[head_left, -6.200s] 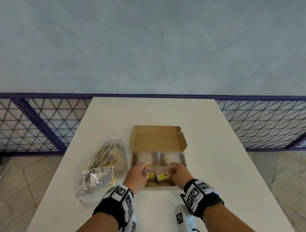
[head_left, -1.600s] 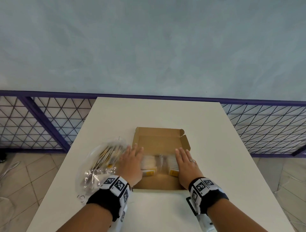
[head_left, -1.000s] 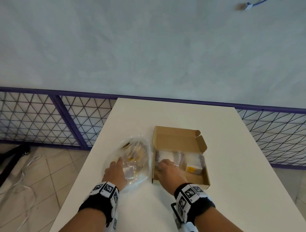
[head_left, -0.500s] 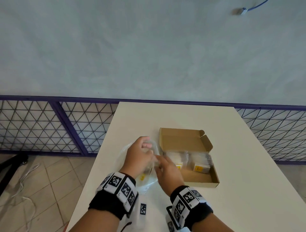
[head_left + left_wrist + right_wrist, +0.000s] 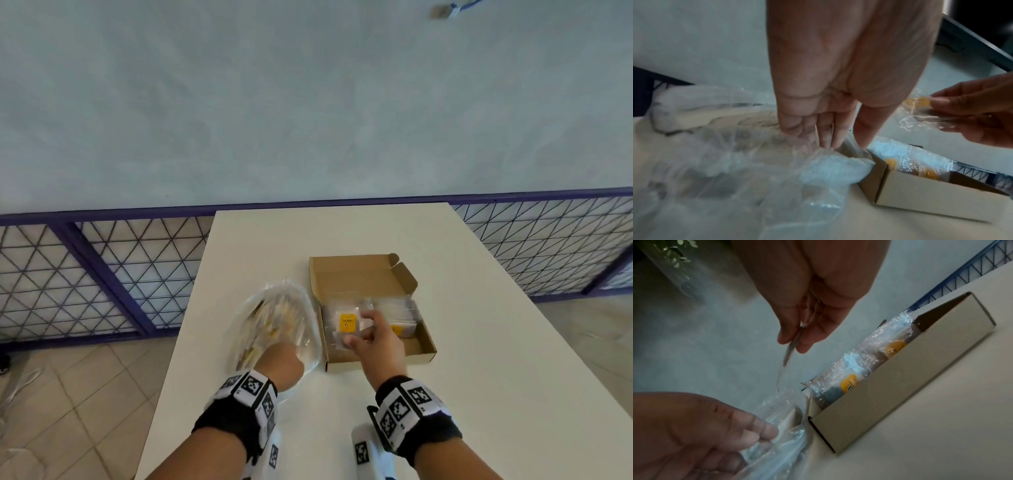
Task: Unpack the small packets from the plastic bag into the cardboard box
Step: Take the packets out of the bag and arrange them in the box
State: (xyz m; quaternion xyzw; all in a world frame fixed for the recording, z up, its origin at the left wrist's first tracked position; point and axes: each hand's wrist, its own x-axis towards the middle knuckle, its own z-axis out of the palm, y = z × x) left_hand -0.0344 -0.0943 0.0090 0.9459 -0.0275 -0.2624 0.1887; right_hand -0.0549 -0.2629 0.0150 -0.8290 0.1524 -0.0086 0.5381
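A clear plastic bag [image 5: 274,318] of small packets lies left of the open cardboard box [image 5: 376,358]. My left hand [image 5: 281,358] reaches into the bag's mouth, fingers [image 5: 828,136] straight amid the film and thumb apart. Just over the box's left half, my right hand [image 5: 368,330] pinches a clear packet with a yellow label [image 5: 346,323] between thumb and fingers. The right wrist view shows that packet [image 5: 790,352] edge-on. Several packets [image 5: 400,313] lie stacked inside the box [image 5: 890,395]. What my left fingertips touch inside the bag is blurred.
The white table [image 5: 479,377] has its left edge close beside the bag, with tiled floor [image 5: 85,394] below. A purple lattice railing [image 5: 102,267] runs behind the table. The box lid [image 5: 352,274] stands open at the far side.
My right hand has left the bag and moved right over the box with a yellow-labelled packet. My left hand has dropped lower into the bag's mouth.
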